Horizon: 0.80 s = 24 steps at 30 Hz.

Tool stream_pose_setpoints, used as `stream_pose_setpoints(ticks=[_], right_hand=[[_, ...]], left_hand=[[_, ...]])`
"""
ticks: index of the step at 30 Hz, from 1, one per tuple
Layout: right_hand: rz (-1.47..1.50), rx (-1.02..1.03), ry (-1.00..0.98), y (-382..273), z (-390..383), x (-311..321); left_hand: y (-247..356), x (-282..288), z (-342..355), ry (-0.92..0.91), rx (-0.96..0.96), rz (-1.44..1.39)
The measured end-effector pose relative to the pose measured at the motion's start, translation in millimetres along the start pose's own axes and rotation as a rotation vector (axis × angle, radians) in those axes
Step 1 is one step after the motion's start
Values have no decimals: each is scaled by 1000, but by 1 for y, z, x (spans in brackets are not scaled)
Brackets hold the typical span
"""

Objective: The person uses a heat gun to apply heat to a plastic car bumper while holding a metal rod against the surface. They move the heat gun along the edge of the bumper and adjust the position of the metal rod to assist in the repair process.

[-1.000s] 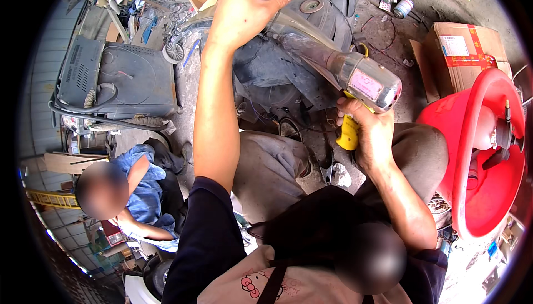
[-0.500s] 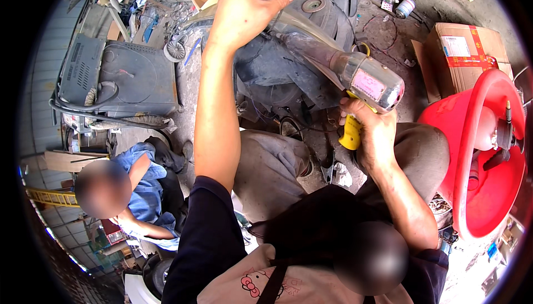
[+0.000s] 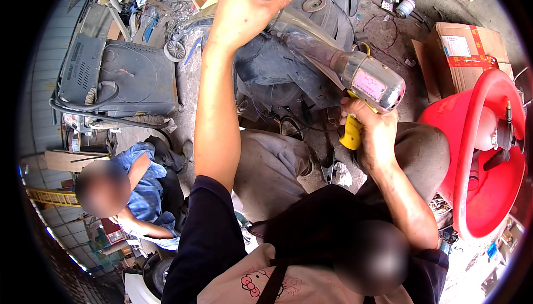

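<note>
Gripped the yellow-handled power tool (image 3: 371, 84) above and right of frame centre in the right hand (image 3: 381, 136). Held the left hand (image 3: 243, 16) near the top edge; could not tell its grip.

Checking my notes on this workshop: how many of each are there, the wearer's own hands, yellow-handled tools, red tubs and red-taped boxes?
Hands: 2, left hand and right hand
Yellow-handled tool: 1
Red tub: 1
Red-taped box: 1
Total: 5
</note>
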State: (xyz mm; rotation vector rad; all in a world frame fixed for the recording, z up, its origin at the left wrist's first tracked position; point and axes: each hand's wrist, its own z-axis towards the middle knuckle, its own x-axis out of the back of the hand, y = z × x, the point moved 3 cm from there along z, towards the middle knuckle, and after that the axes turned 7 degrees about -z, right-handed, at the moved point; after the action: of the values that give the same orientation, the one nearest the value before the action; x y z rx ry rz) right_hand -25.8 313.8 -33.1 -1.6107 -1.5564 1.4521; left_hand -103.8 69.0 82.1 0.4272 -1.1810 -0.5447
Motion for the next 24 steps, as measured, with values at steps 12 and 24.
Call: stream_pose_setpoints(ticks=[12,24], right_hand=[[-18,4,5,-1,-1,0],[-19,7,3,-1,-1,0]], left_hand=[[0,1,0,-13,-12,4],[4,2,0,-35,34,-1]])
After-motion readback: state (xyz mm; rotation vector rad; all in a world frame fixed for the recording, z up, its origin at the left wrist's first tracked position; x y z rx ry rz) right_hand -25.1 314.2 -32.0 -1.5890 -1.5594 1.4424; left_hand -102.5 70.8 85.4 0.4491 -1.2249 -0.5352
